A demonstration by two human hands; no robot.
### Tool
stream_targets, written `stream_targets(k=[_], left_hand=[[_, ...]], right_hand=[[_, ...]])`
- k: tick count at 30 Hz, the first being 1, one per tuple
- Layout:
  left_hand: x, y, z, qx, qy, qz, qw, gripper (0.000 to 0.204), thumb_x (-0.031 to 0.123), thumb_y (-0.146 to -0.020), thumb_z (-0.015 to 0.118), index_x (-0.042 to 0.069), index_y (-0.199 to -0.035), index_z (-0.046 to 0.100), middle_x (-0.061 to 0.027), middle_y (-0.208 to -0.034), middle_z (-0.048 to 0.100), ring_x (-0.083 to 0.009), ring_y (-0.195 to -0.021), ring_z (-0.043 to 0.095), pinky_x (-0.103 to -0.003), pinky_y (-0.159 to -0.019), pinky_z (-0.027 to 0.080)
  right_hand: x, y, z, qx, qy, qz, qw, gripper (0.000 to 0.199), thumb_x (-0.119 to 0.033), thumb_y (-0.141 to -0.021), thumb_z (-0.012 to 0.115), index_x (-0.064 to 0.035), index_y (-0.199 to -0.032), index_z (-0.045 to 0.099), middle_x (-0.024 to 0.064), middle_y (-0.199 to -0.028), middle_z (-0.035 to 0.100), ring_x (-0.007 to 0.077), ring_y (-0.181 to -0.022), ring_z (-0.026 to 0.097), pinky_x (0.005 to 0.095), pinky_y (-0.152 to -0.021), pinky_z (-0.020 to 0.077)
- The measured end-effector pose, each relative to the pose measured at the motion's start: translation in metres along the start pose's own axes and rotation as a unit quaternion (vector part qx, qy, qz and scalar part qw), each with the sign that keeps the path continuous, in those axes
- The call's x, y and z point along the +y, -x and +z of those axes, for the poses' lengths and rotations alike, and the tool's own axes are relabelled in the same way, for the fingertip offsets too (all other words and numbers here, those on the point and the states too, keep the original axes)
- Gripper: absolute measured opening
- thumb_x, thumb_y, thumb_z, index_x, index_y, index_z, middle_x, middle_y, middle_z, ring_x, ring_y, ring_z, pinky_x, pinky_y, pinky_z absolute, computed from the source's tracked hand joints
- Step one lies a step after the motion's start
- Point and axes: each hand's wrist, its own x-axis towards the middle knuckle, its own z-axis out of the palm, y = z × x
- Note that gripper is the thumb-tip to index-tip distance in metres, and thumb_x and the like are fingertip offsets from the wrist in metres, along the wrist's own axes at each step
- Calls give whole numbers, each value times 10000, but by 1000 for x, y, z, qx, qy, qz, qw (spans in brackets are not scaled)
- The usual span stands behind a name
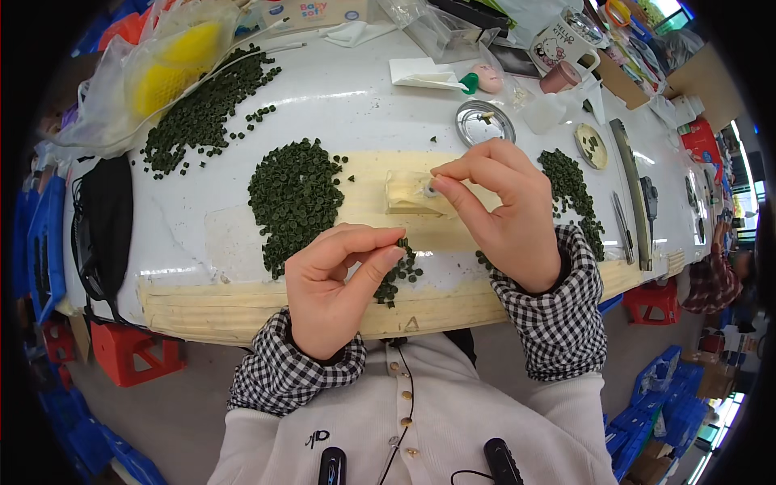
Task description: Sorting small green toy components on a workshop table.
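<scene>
My left hand (331,279) is closed in a pinch, with a small dark green part (403,242) at its fingertips. Beyond it and to the right, my right hand (509,210) pinches thumb and forefinger together over a block wrapped in pale yellow tape (411,192). Something tiny and dark shows at those fingertips, too small to name. A small heap of dark green parts (402,279) lies just right of my left fingers, and a large heap of the same small round parts (295,198) sits behind my left hand.
Another heap of green parts (570,190) lies right of my right hand, and a further one (210,105) at the far left. Behind are a round metal lid (485,123), a shallow dish (591,146) and a white mug (559,44). Tweezers (622,226) and a metal ruler (630,174) lie at right.
</scene>
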Motion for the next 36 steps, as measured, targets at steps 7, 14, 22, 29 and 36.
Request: stream_targets(k=[7,14,22,29,36], left_hand=[[-1,-1,0,-4,1,5,1000,185,-68,-848,655,-43,-1030,683,-96,-945,663,-113,-854,611,-224,-754,477],[-1,-2,1,-8,23,5,1000,186,-69,-852,650,-49,-1035,677,-102,-958,666,-115,-864,614,-227,-760,478],[-3,-2,0,-9,12,7,1000,192,-68,-848,654,-47,-1037,678,-103,-952,664,-116,-860,612,-227,-760,473],[-3,-2,-1,-10,-9,9,1000,191,-66,-849,655,-47,-1038,678,-98,-941,662,-111,-839,603,-224,-748,469],[-2,-1,-1,1,9,3,1000,185,-58,-864,646,-46,-1046,675,-84,-960,647,-92,-835,596,-202,-730,462]], right_hand=[[-23,6,-15,-1,-141,-47,989,84,-23,-877,631,30,-941,619,101,-892,624,165,-772,596,266,-689,472],[-27,17,-1,-83,-300,71,948,141,-91,-986,502,44,-1006,538,108,-960,596,151,-898,626,269,-827,487],[-23,14,-3,-97,-240,21,966,103,-53,-950,544,43,-982,562,105,-926,608,157,-844,635,263,-761,506],[-17,15,10,65,-269,57,959,57,-9,-892,630,35,-916,603,91,-851,632,159,-731,642,259,-668,531],[-2,7,14,44,45,-42,997,113,-23,-784,697,-23,-883,642,106,-827,593,279,-753,581,347,-640,476]])
